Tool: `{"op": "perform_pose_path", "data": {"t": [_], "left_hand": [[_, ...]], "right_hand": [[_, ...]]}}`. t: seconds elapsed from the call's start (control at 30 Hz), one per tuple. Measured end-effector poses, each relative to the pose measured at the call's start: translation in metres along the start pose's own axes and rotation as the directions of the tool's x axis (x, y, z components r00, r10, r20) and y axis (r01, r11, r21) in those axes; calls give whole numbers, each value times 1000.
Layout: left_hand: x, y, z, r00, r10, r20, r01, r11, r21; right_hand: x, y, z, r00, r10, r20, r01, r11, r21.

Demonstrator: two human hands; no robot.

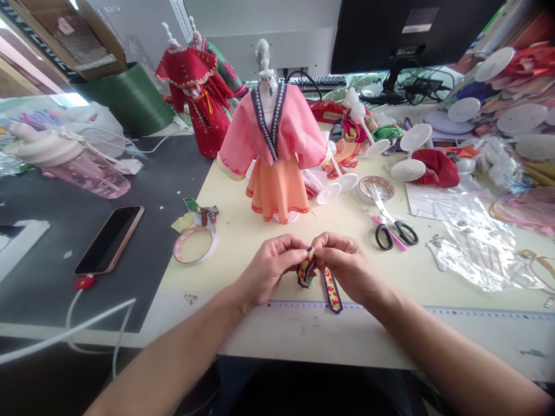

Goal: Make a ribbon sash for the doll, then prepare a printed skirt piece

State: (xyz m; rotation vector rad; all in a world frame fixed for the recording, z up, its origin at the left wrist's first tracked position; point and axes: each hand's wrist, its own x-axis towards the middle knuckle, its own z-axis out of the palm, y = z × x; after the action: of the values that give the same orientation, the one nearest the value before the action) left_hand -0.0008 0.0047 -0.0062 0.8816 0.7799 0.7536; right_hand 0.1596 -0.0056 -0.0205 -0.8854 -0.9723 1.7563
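Observation:
My left hand (276,263) and my right hand (342,263) meet over the front of the table, thumbs and fingertips pinched close together. Between them is a patterned ribbon (306,271), yellow and red with a dark purple edge, folded over on the left side. A pointed strip end (333,292) of the same pattern hangs below my right fingers and lies across the ruler marks; whether it is one piece with the folded part is hidden. Behind my hands stands a small dress form (288,121) in a pink top and orange skirt.
Scissors (387,216) with black handles lie to the right, near a tape roll (376,189). Another tape roll (193,245) and fabric scraps (202,214) lie left. A phone (110,240) on a cable and a pink bottle (82,162) are farther left. Clear plastic bags (474,245) lie right.

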Motion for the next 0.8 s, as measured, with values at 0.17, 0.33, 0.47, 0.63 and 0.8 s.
{"op": "perform_pose_path", "data": {"t": [0.17,0.33,0.47,0.63,0.8], "left_hand": [[-1,0,1,985,131,-108,-101,964,245],[-2,-5,5,897,413,-157,-220,724,653],[-3,-9,4,845,529,-78,-292,578,762],[-2,-10,-2,724,676,140,-424,276,863],[0,-11,-1,656,701,278,-446,64,893]], "right_hand": [[-2,0,1,989,-120,-84,101,973,-207],[-6,-2,5,937,-338,-86,218,759,-614],[-6,-2,9,876,-483,-2,307,561,-769],[-5,3,5,822,-561,96,377,410,-830],[-4,6,2,838,-528,142,377,369,-850]]}}
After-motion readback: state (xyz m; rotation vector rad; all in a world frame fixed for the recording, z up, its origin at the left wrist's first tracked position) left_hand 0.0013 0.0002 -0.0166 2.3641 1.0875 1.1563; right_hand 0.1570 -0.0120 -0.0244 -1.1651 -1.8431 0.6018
